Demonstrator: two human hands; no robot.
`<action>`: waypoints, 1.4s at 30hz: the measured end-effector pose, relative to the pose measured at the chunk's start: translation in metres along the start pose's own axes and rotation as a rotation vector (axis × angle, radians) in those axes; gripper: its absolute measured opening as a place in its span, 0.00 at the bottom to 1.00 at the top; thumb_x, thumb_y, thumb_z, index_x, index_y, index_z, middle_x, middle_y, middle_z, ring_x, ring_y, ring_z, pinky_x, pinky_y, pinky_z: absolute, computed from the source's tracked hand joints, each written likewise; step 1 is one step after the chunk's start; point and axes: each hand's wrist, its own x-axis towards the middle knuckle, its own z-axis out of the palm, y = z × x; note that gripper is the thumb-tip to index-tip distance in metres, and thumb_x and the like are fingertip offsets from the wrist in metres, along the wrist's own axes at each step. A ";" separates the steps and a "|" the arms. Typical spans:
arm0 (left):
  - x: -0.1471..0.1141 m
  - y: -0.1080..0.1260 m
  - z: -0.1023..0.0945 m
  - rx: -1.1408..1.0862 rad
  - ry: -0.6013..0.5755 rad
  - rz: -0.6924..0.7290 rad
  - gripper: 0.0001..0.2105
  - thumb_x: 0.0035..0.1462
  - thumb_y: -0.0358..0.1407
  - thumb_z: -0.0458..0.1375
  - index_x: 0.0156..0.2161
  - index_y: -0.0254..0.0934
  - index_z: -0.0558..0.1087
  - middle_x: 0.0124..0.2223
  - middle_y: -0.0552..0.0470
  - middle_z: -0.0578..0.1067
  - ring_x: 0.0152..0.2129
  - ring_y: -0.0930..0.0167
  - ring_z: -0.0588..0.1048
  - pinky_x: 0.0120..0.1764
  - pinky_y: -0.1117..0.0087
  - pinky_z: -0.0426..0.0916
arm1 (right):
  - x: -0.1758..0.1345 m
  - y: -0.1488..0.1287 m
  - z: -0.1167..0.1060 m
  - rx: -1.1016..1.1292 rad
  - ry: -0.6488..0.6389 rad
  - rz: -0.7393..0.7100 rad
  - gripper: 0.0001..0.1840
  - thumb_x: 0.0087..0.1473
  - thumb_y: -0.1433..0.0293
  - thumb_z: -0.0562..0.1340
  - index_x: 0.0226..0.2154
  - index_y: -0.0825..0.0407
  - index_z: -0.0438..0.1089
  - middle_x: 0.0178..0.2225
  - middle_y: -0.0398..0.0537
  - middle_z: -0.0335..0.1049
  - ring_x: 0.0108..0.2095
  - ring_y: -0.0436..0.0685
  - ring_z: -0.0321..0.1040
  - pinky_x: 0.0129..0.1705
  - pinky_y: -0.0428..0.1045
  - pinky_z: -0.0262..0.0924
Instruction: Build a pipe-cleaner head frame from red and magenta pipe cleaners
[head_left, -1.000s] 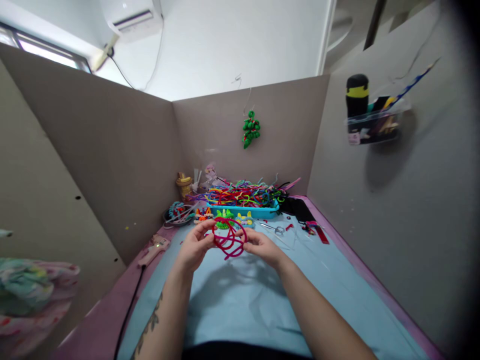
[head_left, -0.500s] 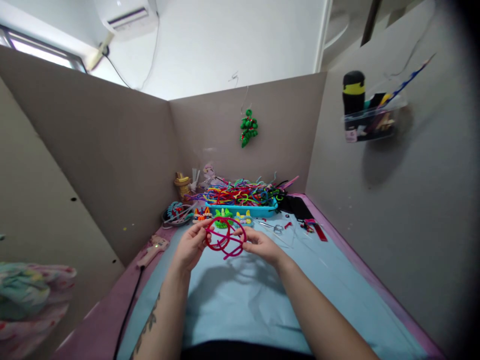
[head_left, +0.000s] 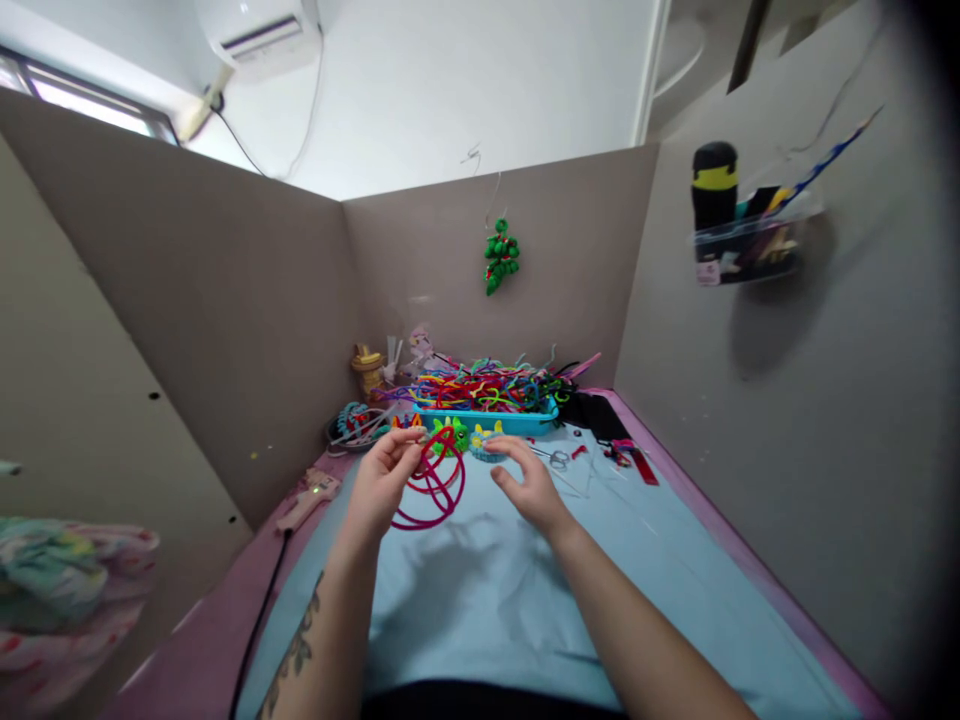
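Observation:
Pinched between the thumb and fingers of my left hand is a looped bundle of crimson pipe cleaners. Its loops hang down and to the right, above the blue table cover. My right hand is apart from the bundle, thumb and fingers spread, holding nothing. Behind the hands stand a green pipe-cleaner figure and a pale blue one with yellow tips. An orange figure is partly hidden by my left hand.
A blue tray at the back is heaped with colourful pipe cleaners. Scissors and a red strip lie to the right. A pink glue gun with a cord sits at left. Grey panels enclose the table on three sides.
My right hand has let go of the crimson loops and moved slightly right, opening. The bundle has swung down and left, now hanging from my left hand only.

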 end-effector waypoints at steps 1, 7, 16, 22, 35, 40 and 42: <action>-0.002 0.003 0.005 0.084 -0.007 0.051 0.12 0.52 0.38 0.59 0.41 0.35 0.71 0.34 0.51 0.75 0.27 0.75 0.72 0.31 0.76 0.65 | -0.001 -0.004 0.001 -0.047 0.100 -0.041 0.08 0.53 0.67 0.59 0.37 0.49 0.69 0.40 0.51 0.68 0.46 0.59 0.64 0.50 0.57 0.56; -0.014 -0.001 0.036 0.457 -0.041 0.214 0.08 0.55 0.35 0.55 0.40 0.36 0.71 0.31 0.52 0.76 0.28 0.72 0.74 0.32 0.74 0.66 | -0.013 -0.026 0.020 -0.081 0.076 -0.053 0.02 0.50 0.71 0.60 0.30 0.50 0.68 0.27 0.44 0.69 0.28 0.52 0.63 0.33 0.48 0.60; -0.008 -0.017 0.043 0.362 -0.069 0.097 0.10 0.52 0.34 0.57 0.40 0.36 0.69 0.31 0.51 0.78 0.29 0.70 0.76 0.31 0.73 0.68 | -0.013 -0.028 0.030 0.035 0.107 0.166 0.04 0.51 0.71 0.59 0.28 0.52 0.69 0.24 0.42 0.69 0.24 0.49 0.65 0.28 0.44 0.59; -0.009 -0.019 0.040 0.416 -0.071 0.115 0.09 0.50 0.32 0.58 0.39 0.36 0.69 0.29 0.52 0.78 0.28 0.70 0.76 0.33 0.72 0.69 | -0.015 -0.024 0.031 -0.098 0.116 0.028 0.05 0.52 0.73 0.58 0.30 0.51 0.71 0.25 0.44 0.71 0.26 0.51 0.66 0.31 0.46 0.60; -0.011 -0.005 0.040 0.419 -0.227 0.061 0.11 0.50 0.31 0.56 0.40 0.37 0.66 0.27 0.55 0.77 0.26 0.72 0.75 0.32 0.72 0.68 | -0.008 -0.025 0.017 -0.186 0.010 -0.213 0.10 0.51 0.73 0.59 0.39 0.47 0.69 0.36 0.47 0.72 0.44 0.58 0.62 0.48 0.57 0.57; -0.013 -0.008 0.041 0.302 -0.232 -0.044 0.09 0.49 0.33 0.57 0.38 0.36 0.65 0.24 0.56 0.75 0.22 0.72 0.74 0.26 0.73 0.65 | -0.009 -0.021 0.020 -0.150 -0.004 -0.160 0.09 0.50 0.74 0.61 0.36 0.48 0.69 0.33 0.47 0.72 0.40 0.58 0.63 0.45 0.55 0.58; -0.013 -0.009 0.041 0.276 -0.228 -0.071 0.10 0.48 0.33 0.58 0.37 0.35 0.65 0.23 0.56 0.74 0.21 0.73 0.73 0.25 0.74 0.64 | -0.009 -0.021 0.020 -0.138 -0.019 -0.179 0.08 0.50 0.74 0.60 0.36 0.48 0.69 0.33 0.46 0.71 0.39 0.57 0.63 0.44 0.55 0.58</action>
